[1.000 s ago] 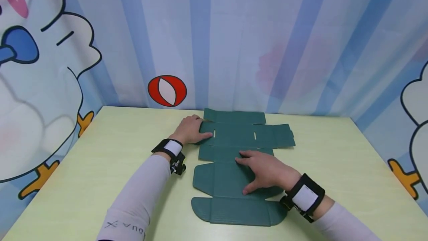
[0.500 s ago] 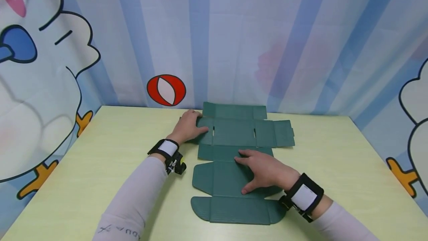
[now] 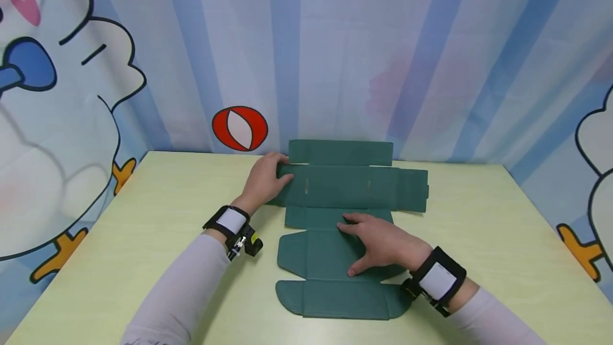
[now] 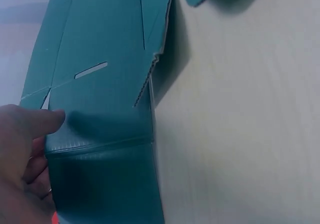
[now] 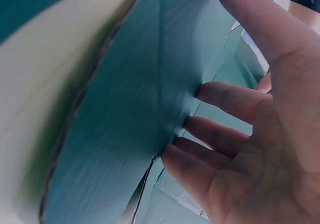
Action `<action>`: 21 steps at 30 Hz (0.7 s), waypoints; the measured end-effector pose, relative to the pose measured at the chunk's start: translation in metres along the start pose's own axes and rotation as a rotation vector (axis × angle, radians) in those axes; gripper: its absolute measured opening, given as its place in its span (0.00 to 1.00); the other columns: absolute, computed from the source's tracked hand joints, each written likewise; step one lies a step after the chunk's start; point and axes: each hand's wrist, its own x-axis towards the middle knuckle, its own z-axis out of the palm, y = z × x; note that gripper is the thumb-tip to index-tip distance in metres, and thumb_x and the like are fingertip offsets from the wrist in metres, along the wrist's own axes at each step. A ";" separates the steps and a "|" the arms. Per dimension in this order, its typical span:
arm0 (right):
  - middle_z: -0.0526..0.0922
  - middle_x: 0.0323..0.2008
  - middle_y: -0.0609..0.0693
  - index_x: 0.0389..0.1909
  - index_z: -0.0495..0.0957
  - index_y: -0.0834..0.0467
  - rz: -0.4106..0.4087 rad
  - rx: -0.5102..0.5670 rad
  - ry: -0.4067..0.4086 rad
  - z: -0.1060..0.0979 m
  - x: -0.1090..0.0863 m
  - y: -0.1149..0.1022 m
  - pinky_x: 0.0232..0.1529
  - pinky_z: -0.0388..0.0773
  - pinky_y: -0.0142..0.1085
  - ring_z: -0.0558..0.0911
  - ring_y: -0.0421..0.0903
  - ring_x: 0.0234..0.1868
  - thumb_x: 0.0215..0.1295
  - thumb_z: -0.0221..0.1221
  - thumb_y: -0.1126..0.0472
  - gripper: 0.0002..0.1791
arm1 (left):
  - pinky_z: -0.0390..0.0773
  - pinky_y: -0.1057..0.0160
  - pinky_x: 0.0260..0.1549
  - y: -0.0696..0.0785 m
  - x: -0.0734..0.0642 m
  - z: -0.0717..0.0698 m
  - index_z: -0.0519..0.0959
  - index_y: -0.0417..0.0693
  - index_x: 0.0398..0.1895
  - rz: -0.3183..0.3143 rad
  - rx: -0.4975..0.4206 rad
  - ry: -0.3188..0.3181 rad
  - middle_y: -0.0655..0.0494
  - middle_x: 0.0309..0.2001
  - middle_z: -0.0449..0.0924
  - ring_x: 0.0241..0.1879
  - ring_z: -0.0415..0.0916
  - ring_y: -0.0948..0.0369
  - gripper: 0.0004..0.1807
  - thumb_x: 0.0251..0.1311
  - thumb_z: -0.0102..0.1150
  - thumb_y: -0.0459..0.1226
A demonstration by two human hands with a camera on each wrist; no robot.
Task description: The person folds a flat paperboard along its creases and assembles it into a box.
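A dark green cardboard box, unfolded flat (image 3: 335, 300), lies on the table with its far panels (image 3: 337, 185) tilted up. My left hand (image 3: 265, 179) grips the left end of the slotted panel. In the left wrist view the thumb (image 4: 47, 121) lies on the face of the cardboard, with the other fingers behind its edge. My right hand (image 3: 383, 244) presses on the middle panels with its fingers spread. In the right wrist view the fingertips (image 5: 205, 91) of that hand touch the cardboard along a crease.
The pale yellow table (image 3: 479, 228) runs back to a striped blue curtain (image 3: 335, 68) with cartoon prints, close behind the box's far flap (image 3: 341, 152). Black bands with small cameras (image 3: 251, 241) sit on both wrists.
The far panels have risen and tilted up toward me, their slots now narrow to the view. My left hand has moved slightly left with the panel's end. The right hand has stayed in place.
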 end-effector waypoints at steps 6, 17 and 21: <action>0.61 0.74 0.60 0.72 0.65 0.58 -0.011 -0.008 0.015 0.001 -0.002 0.001 0.68 0.70 0.54 0.65 0.61 0.73 0.46 0.73 0.38 0.54 | 0.77 0.51 0.60 0.005 -0.008 -0.003 0.77 0.41 0.56 0.021 -0.015 0.027 0.46 0.54 0.82 0.56 0.78 0.50 0.20 0.62 0.65 0.37; 0.60 0.75 0.60 0.72 0.64 0.58 -0.011 -0.008 0.024 0.002 -0.002 0.003 0.69 0.69 0.54 0.64 0.60 0.74 0.47 0.73 0.38 0.54 | 0.78 0.51 0.58 0.005 -0.021 -0.004 0.78 0.42 0.51 0.077 -0.048 0.103 0.46 0.50 0.85 0.52 0.80 0.50 0.15 0.61 0.66 0.35; 0.60 0.75 0.61 0.73 0.64 0.58 -0.015 -0.006 0.025 0.001 0.000 0.005 0.68 0.69 0.55 0.64 0.61 0.74 0.48 0.73 0.38 0.54 | 0.79 0.51 0.57 0.005 -0.023 -0.004 0.79 0.41 0.50 0.112 -0.049 0.127 0.46 0.48 0.85 0.50 0.81 0.50 0.15 0.60 0.67 0.34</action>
